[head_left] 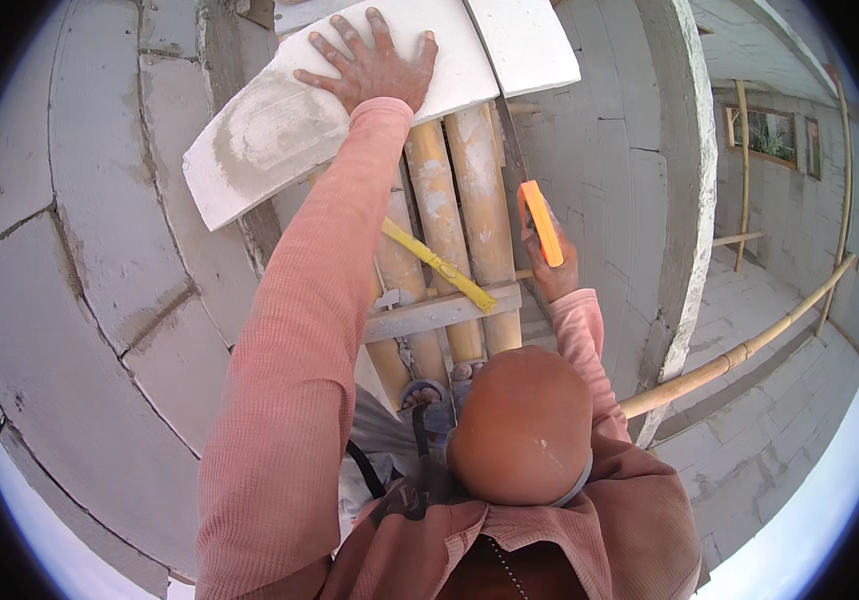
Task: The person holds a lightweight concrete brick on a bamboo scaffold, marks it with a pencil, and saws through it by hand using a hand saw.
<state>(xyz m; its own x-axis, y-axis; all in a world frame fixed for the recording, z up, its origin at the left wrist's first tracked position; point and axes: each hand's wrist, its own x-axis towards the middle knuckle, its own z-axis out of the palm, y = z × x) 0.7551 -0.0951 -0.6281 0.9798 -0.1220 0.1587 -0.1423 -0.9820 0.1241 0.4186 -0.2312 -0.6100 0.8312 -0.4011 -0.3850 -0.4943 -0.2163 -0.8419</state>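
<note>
Left arm (299, 290): extended almost straight, rising from seven o'clock towards twelve. Left hand (384, 70): just short of twelve o'clock, palm down, flat, fingers spread, little finger towards nine and thumb towards one. Right arm (579, 325): foreshortened, reaching up from five o'clock. Right hand (563, 272): between two and three o'clock, closed in a grip, fingers partly hidden. Toes (423, 396): visible near six o'clock.

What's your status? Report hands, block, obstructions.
Left hand spread flat on white block. Right hand gripping orange saw handle. Saw blade across block. Yellow bar nearby, apart from blade.
</note>
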